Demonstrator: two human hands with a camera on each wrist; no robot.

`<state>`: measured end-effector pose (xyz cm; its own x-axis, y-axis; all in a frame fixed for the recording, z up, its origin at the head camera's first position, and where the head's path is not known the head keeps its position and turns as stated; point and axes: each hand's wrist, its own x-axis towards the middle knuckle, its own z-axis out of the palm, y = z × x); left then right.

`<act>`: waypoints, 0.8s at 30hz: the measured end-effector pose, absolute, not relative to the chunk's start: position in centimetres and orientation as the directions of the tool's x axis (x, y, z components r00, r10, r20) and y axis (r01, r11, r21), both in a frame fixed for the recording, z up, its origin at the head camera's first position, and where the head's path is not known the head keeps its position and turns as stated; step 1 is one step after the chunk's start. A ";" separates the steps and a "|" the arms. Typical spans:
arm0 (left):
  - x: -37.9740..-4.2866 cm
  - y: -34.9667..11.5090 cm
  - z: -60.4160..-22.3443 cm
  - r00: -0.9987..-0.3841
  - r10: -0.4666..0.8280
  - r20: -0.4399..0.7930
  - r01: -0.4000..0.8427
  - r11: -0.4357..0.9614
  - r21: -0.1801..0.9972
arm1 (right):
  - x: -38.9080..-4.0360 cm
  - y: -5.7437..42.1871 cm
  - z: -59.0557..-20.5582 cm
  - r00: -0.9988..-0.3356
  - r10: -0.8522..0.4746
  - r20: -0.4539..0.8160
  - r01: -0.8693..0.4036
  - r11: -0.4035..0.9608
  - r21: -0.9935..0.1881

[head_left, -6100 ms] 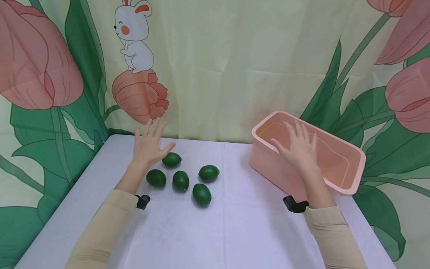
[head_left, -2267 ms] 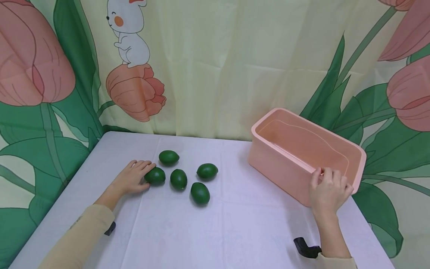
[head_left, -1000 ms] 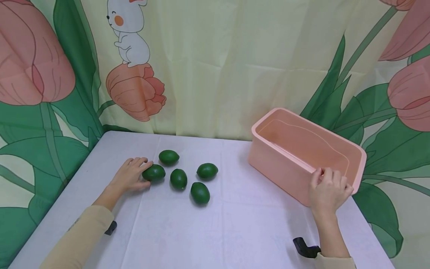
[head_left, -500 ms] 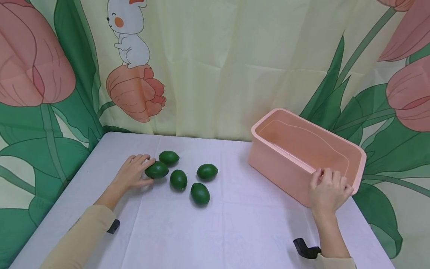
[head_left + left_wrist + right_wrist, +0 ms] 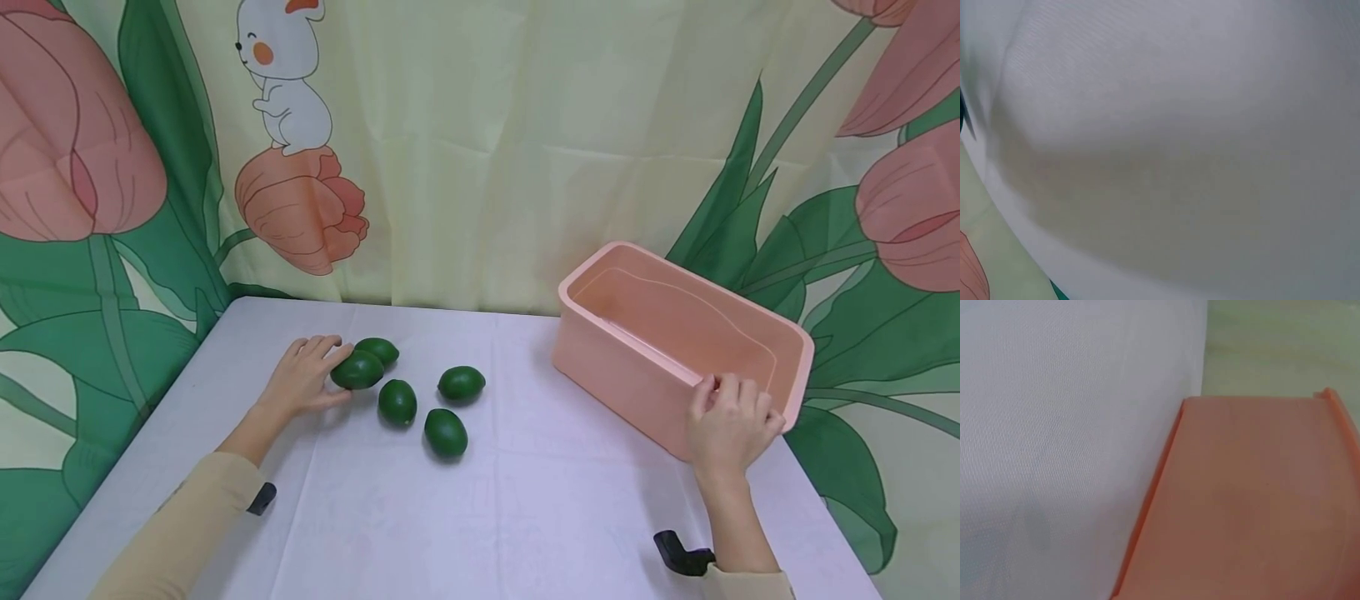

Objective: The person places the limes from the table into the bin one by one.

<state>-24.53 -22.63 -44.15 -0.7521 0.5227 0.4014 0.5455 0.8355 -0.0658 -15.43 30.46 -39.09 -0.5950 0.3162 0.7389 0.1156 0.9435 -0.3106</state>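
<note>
My left hand [image 5: 303, 377] pinches a dark green lime [image 5: 357, 372] between its thumb and fingers at the left of the table. In the head view this lime overlaps another lime [image 5: 384, 350] just behind it. Three more lie to the right: a nearby lime [image 5: 397, 402], a farther lime [image 5: 462, 383] and the nearest lime [image 5: 446, 434]. My right hand [image 5: 731, 429] grips the near rim of a pink plastic bin [image 5: 622, 358] toward its right end. The right wrist view shows the bin's outer wall [image 5: 1260, 494]; neither wrist view shows a hand.
A white cloth [image 5: 555, 508] covers the table, and its edge shows in the left wrist view. Behind the table hangs a curtain [image 5: 465, 167] printed with tulips and a rabbit. The bin stands at the back right, nothing showing inside it.
Both hands were spread in the air at first; then the right took the bin's rim and the left reached the lime. Over the last second the left hand shifted the lime rightward and away.
</note>
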 end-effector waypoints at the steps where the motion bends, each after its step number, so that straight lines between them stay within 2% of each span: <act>1: -24.6 -22.5 -44.1 -0.750 0.521 0.407 0.546 0.835 -0.064 | -15.5 30.5 -39.1 -0.594 0.314 0.741 0.115 0.944 -0.308; 24: -25.8 -18.0 -42.3 -0.722 0.511 0.466 0.533 0.841 -0.095 | -15.6 30.8 -39.5 -0.573 0.292 0.766 0.103 0.953 -0.286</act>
<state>-25.78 -18.05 -42.26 -0.7223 0.5109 0.4661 0.5331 0.8406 -0.0953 -15.61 30.77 -39.48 -0.5733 0.2917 0.7657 0.1026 0.9527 -0.2862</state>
